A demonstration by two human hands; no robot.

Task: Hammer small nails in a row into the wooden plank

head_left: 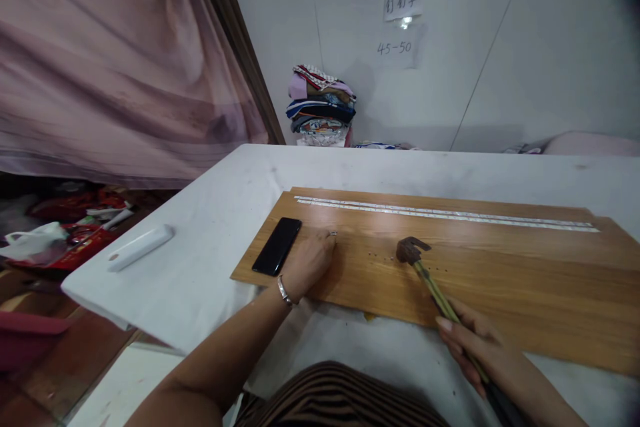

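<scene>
My right hand [480, 340] is wrapped round the handle of a claw hammer [435, 287]. The hammer's rusty head is over the middle of a brown wooden board [500, 267], beside a row of small dark specks. My left hand [314, 259], with a bracelet [284, 290] at its wrist, rests on the left part of the board. Its fingers are curled together, and what they hold, if anything, is hidden. A small shiny bit shows at the fingers. Just left of that hand a black phone [277, 247] lies on the board.
Two pale measuring strips [445, 214] run along the board's far side. The board lies on a white-covered table [200, 240], with a white oblong object [141, 248] at its left. Behind are folded clothes [323, 107], a pink curtain [125, 67] and a wall with paper notes [403, 7].
</scene>
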